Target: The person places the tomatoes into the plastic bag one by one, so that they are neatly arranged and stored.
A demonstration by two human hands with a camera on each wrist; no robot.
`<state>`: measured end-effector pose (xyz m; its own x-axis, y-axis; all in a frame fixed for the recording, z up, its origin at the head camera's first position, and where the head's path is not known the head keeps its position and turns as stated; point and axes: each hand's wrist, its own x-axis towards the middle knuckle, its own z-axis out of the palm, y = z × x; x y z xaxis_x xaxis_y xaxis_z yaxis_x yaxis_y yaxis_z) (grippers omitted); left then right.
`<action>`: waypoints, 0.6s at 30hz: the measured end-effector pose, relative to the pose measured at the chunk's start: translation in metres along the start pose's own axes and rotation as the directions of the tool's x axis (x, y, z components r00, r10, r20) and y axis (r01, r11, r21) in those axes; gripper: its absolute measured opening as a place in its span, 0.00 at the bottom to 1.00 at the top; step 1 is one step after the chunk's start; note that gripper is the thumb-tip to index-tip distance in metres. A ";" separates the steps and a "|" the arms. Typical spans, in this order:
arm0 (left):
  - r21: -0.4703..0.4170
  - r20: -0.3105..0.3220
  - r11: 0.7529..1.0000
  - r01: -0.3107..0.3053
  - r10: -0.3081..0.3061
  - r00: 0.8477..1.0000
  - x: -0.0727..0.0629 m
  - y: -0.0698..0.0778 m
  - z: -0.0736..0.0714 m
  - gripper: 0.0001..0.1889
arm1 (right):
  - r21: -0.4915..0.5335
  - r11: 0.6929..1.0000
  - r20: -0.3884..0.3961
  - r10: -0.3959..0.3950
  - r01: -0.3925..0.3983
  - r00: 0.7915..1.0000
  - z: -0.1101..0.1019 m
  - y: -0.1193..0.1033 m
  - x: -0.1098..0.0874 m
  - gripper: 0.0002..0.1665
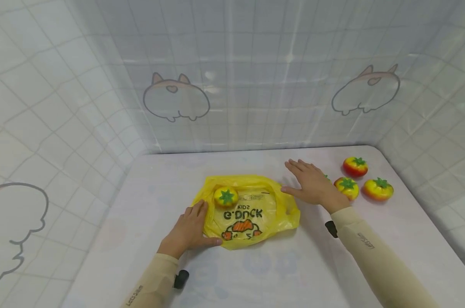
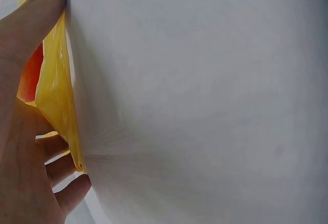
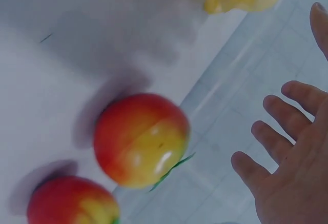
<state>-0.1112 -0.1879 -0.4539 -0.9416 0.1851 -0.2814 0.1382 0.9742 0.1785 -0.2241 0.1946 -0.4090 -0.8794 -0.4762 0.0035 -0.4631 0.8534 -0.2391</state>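
Observation:
A yellow plastic bag (image 1: 290, 214) printed with a cartoon duck lies flat on the table, its opening spread wide. One yellow tomato (image 1: 226, 196) with a green leafy top sits inside the bag's opening, at the left. My left hand (image 1: 190, 226) rests along the bag's left edge, thumb spread toward its near edge; the left wrist view shows the yellow film (image 2: 59, 85) against the fingers. Over the table, right of the bag, my right hand (image 1: 311, 184) is held with straight, spread fingers and nothing in it. Below it, the right wrist view shows a red-and-yellow tomato (image 3: 141, 141).
At the table's right side stand more tomatoes: a redder one (image 1: 354, 167) at the back, one (image 1: 378, 189) far right, another (image 1: 347, 188) beside my right wrist, and one mostly hidden behind that hand. Tiled-pattern sheeting (image 1: 247, 124) walls the white table (image 1: 147, 205) behind and on both sides.

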 end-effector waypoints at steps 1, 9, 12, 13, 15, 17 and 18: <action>-0.001 -0.005 1.000 -0.004 0.004 1.000 0.000 0.000 0.000 0.70 | -0.002 1.000 -0.002 0.008 -0.008 1.000 0.000 0.002 -0.001 0.53; 0.003 -0.006 1.000 -0.011 0.011 1.000 0.001 0.000 -0.001 0.70 | -0.004 0.996 0.016 0.092 -0.092 0.996 0.000 0.018 -0.012 0.54; 0.004 -0.005 1.000 -0.011 0.011 1.000 0.001 0.000 0.000 0.70 | 0.010 0.992 0.033 0.127 -0.127 0.991 0.001 0.024 -0.014 0.56; 0.002 -0.004 1.000 -0.009 0.009 1.000 0.001 0.000 0.000 0.70 | 0.012 0.991 0.038 0.136 -0.136 0.990 0.001 0.025 -0.014 0.56; -0.003 -0.003 1.000 -0.006 0.006 1.000 0.001 -0.001 -0.001 0.70 | 0.009 0.990 0.040 0.143 -0.144 0.989 0.001 0.029 -0.014 0.56; -0.008 -0.001 1.000 -0.003 0.003 1.000 0.001 0.000 -0.001 0.70 | 0.007 0.990 0.037 0.139 -0.139 0.990 0.001 0.033 -0.014 0.57; -0.009 0.001 1.000 -0.004 0.004 1.000 0.001 0.000 -0.001 0.70 | 0.004 0.991 0.036 0.136 -0.136 0.990 0.001 0.035 -0.014 0.57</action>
<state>-0.1125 -0.1881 -0.4533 -0.9407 0.1893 -0.2816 0.1393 0.9722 0.1882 -0.2280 0.2314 -0.4179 -0.9296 -0.3629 -0.0639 -0.3385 0.9095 -0.2414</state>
